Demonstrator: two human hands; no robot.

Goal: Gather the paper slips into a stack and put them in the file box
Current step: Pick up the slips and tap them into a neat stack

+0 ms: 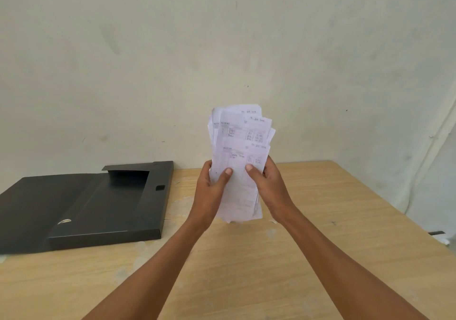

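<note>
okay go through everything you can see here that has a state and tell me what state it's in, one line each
White printed paper slips: gathered in an uneven bundle, tops fanned, held upright above the table.
Left hand: closed on the bundle's left edge, thumb on front.
Right hand: closed on the bundle's right edge, thumb on front.
Black flat file box: open, lid laid flat to the left, no slips inside.
Light wooden table: scuffed with pale patches.
</note>
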